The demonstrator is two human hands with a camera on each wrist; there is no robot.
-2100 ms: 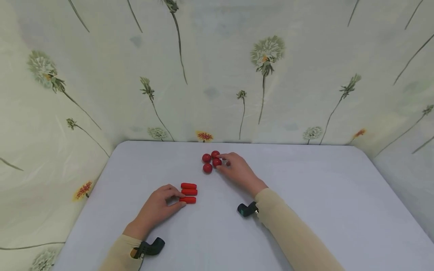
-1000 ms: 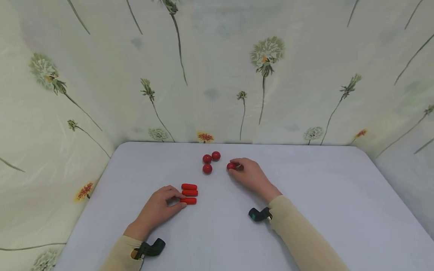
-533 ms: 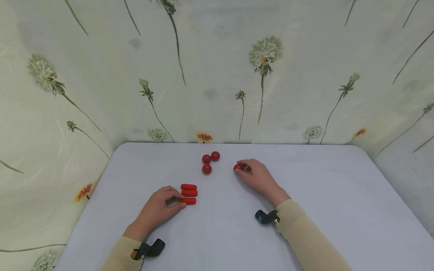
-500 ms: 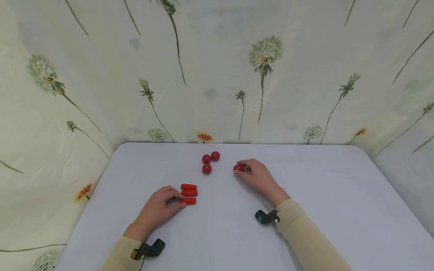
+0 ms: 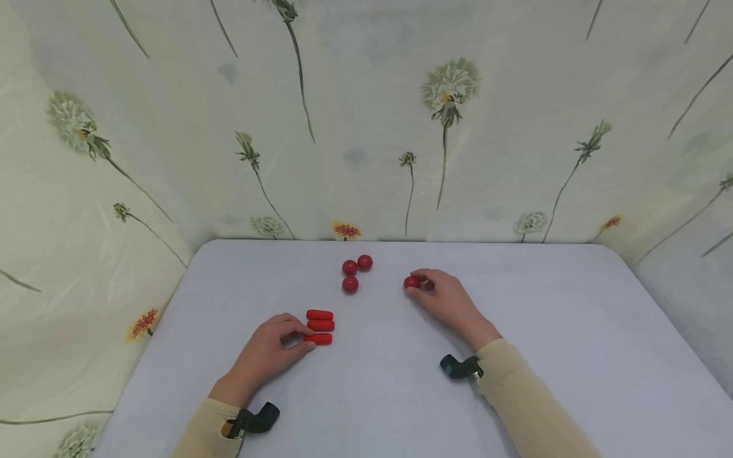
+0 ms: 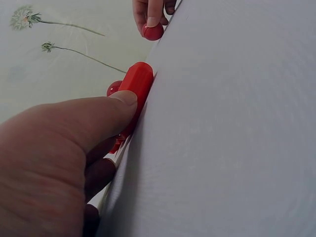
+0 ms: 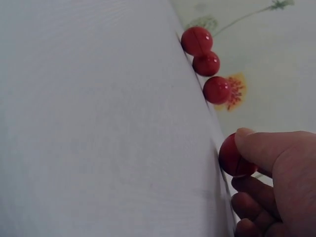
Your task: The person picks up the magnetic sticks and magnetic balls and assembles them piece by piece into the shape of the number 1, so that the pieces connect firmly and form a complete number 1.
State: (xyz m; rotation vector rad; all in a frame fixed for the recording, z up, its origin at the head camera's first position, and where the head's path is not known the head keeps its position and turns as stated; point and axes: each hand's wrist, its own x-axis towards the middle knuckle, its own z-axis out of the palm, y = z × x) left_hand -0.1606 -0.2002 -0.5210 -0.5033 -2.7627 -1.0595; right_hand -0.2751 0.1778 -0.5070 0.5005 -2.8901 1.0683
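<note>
My right hand (image 5: 449, 300) pinches a glossy dark-red ball (image 7: 234, 157) between thumb and fingers, low at the table surface. To its left sit three similar red balls: a front one (image 5: 350, 284), a middle one (image 5: 350, 268) and a rear one (image 5: 364, 262). Nearer to me on the left, my left hand (image 5: 269, 346) has thumb and fingertip on the left end of a bright red faceted short stick (image 6: 139, 81), gripping it. Two more red sticks lie just behind it, an inner one (image 5: 321, 325) and a far one (image 5: 319, 315), all roughly parallel.
Everything lies on a white table (image 5: 366, 394) whose back edge meets a curtain (image 5: 366, 127) printed with dandelions. A black wrist camera (image 5: 258, 418) sticks out by the left sleeve, another black camera (image 5: 460, 367) by the right sleeve.
The right hand has drawn one red ball out of the group of balls and moved it to the right along the table. The left hand stays at the nearest stick.
</note>
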